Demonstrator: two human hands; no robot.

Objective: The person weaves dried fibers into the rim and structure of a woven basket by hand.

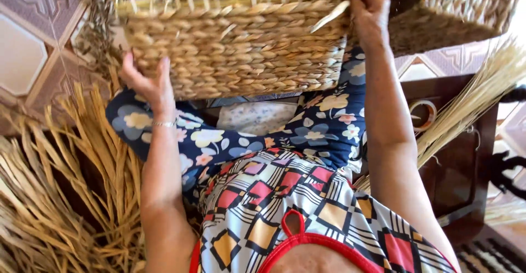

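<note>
A rectangular basket (235,43) woven of pale dried straw rests across my knees, its woven side facing me and loose stake ends sticking up along its top edge. My left hand (149,81) presses flat against the basket's lower left corner, a thin bracelet on the wrist. At the upper right corner my right hand (368,11) grips the rim and a loose straw strand. My lap is covered by dark blue floral cloth (318,130) and a checked dress.
A heap of long dried straw leaves (60,191) lies on the floor at my left. Another woven basket (460,7) sits at the top right. A bundle of thin straw stalks (471,103) leans over a dark wooden table (466,169). Patterned floor tiles (33,21) show around.
</note>
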